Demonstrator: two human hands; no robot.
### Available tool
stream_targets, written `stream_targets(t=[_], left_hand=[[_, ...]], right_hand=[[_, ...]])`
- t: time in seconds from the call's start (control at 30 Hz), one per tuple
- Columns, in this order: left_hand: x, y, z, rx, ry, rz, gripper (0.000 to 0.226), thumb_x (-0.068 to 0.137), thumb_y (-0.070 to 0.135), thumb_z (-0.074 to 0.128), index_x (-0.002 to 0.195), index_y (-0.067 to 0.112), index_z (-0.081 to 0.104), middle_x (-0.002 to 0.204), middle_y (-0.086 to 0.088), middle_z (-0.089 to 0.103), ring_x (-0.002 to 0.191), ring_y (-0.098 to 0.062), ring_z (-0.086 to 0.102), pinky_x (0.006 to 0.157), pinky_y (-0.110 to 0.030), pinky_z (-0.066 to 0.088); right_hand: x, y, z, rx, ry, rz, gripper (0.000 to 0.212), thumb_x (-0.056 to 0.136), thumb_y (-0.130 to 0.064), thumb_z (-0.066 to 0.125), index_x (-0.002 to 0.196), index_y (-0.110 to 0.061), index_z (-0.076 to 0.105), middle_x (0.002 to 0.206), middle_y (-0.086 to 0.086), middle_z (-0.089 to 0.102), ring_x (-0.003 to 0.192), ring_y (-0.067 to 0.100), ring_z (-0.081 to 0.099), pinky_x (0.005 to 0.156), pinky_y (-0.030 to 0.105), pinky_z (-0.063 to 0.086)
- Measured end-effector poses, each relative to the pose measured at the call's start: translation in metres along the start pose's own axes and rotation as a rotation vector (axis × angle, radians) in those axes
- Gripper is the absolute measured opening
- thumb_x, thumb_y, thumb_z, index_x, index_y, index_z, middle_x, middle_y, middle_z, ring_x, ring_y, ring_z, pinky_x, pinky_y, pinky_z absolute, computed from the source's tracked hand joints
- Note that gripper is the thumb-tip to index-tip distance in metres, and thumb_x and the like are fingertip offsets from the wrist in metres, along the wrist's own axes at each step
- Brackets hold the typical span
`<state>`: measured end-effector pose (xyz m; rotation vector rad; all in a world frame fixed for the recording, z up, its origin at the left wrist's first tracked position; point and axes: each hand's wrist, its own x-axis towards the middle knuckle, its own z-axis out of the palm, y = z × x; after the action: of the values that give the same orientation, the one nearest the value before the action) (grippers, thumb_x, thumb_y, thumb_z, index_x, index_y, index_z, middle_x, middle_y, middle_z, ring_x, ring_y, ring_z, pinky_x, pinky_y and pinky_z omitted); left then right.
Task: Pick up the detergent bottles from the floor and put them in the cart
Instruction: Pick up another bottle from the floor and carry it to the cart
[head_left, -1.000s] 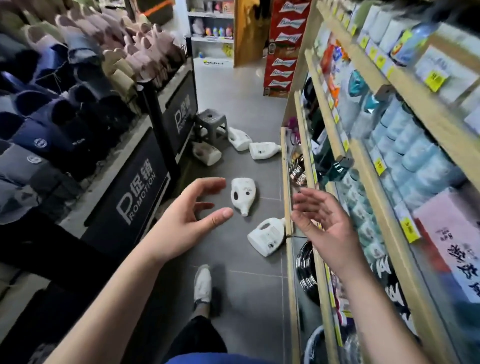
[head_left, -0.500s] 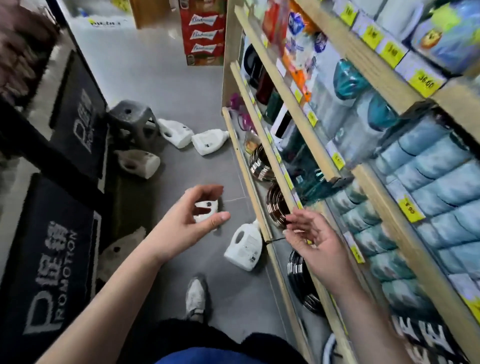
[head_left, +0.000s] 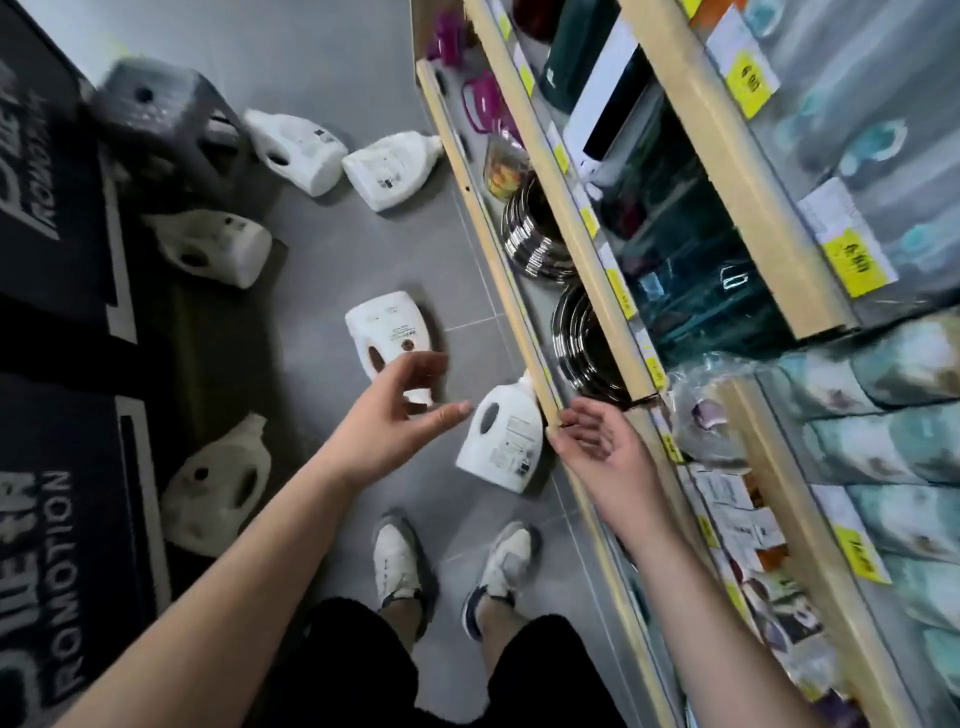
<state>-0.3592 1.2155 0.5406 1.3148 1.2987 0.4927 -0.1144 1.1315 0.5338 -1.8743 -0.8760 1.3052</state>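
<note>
Six white detergent bottles (head_left: 298, 150) are scattered on the grey floor (head_left: 337, 254); none is lifted. The left hand (head_left: 387, 428) is held above one lying bottle (head_left: 387, 332), with its grip released and fingers spread. The right hand (head_left: 602, 447) is positioned just beside the nearest bottle (head_left: 501, 441), which is set against the shelf (head_left: 496, 270) base. Its grip is released, fingers loosely curled, and nothing is grasped.

There are six white detergent bottles (head_left: 387, 332) on the floor (head_left: 337, 62). There is one grey stool (head_left: 150, 104). Two hands are seen, the left hand (head_left: 395, 415) and the right hand (head_left: 597, 441), and two white shoes (head_left: 397, 556). There are two black promotion signs (head_left: 57, 493) and two stacks of dark round things (head_left: 535, 234).
</note>
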Motion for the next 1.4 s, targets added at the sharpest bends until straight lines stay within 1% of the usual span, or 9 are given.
stream_targets(t=[0.27,0.37,0.47,0.57,0.97,1.07,1.2,1.3,1.4], left_hand=[[0.152,-0.205,0.1,0.119,-0.056,-0.239,0.073,0.083,0.043,0.083,0.142,0.017,0.05,0.131,0.003,0.058,0.119,-0.01,0.056,0.1,-0.026,0.047],[0.211,-0.304,0.133,0.098,-0.037,-0.341,0.079,0.079,0.044,0.087,0.142,0.016,0.05,0.137,-0.006,0.059,0.122,-0.02,0.059,0.107,-0.038,0.051],[0.257,-0.382,0.17,0.123,-0.033,-0.41,0.088,0.076,0.048,0.088,0.147,0.015,0.047,0.143,-0.012,0.056,0.127,-0.026,0.059,0.109,-0.044,0.05],[0.283,-0.432,0.203,0.169,-0.028,-0.45,0.1,0.073,0.052,0.089,0.153,0.016,0.041,0.15,-0.012,0.051,0.134,-0.027,0.054,0.112,-0.038,0.046],[0.267,-0.498,0.233,0.098,-0.056,-0.53,0.068,0.081,0.04,0.086,0.135,0.015,0.053,0.13,-0.004,0.064,0.117,-0.024,0.064,0.106,-0.043,0.052],[0.252,-0.509,0.224,0.062,-0.064,-0.625,0.056,0.082,0.037,0.087,0.123,0.012,0.057,0.119,-0.005,0.07,0.106,-0.021,0.069,0.096,-0.04,0.058],[0.246,-0.511,0.202,0.057,-0.106,-0.66,0.03,0.086,0.033,0.083,0.102,0.013,0.068,0.087,0.0,0.072,0.071,-0.011,0.065,0.049,-0.016,0.05],[0.27,-0.503,0.186,-0.016,0.011,-0.599,0.049,0.08,0.049,0.085,0.108,0.012,0.07,0.097,-0.004,0.076,0.091,-0.02,0.072,0.076,-0.029,0.059],[0.29,-0.497,0.178,0.004,0.055,-0.529,0.089,0.065,0.064,0.087,0.131,0.013,0.055,0.125,-0.003,0.069,0.112,-0.022,0.068,0.103,-0.045,0.055]], right_hand=[[0.183,0.203,0.053,-0.011,0.143,0.343,0.036,0.092,-0.029,0.08,0.121,-0.014,0.065,0.111,0.003,0.071,0.085,0.002,0.065,0.058,0.003,0.047],[0.263,0.285,0.086,-0.023,0.199,0.515,0.055,0.068,-0.064,0.081,0.095,-0.017,0.071,0.111,0.009,0.076,0.104,0.029,0.072,0.092,0.035,0.059],[0.326,0.354,0.107,-0.15,0.332,0.575,0.081,0.071,-0.06,0.084,0.129,-0.007,0.064,0.137,0.016,0.066,0.127,0.034,0.063,0.11,0.046,0.049],[0.359,0.398,0.119,-0.238,0.413,0.627,0.099,0.067,-0.063,0.086,0.14,-0.002,0.056,0.145,0.019,0.06,0.132,0.034,0.06,0.111,0.045,0.049],[0.363,0.444,0.131,-0.241,0.363,0.442,0.064,0.069,-0.049,0.092,0.113,-0.016,0.06,0.116,0.003,0.071,0.101,0.026,0.069,0.084,0.034,0.055],[0.367,0.435,0.145,-0.389,0.214,0.359,0.08,0.065,-0.054,0.093,0.129,-0.018,0.061,0.127,0.004,0.066,0.112,0.028,0.066,0.09,0.035,0.054],[0.377,0.426,0.151,-0.443,0.054,0.359,0.086,0.07,-0.065,0.086,0.138,-0.021,0.057,0.134,0.004,0.064,0.11,0.026,0.064,0.087,0.036,0.054],[0.383,0.427,0.144,-0.379,-0.094,0.502,0.09,0.079,-0.074,0.073,0.144,-0.014,0.054,0.13,0.006,0.066,0.099,0.021,0.064,0.089,0.031,0.05],[0.381,0.435,0.143,-0.406,-0.151,0.526,0.088,0.078,-0.082,0.065,0.133,-0.015,0.058,0.109,0.002,0.068,0.09,0.019,0.066,0.103,0.046,0.052]])
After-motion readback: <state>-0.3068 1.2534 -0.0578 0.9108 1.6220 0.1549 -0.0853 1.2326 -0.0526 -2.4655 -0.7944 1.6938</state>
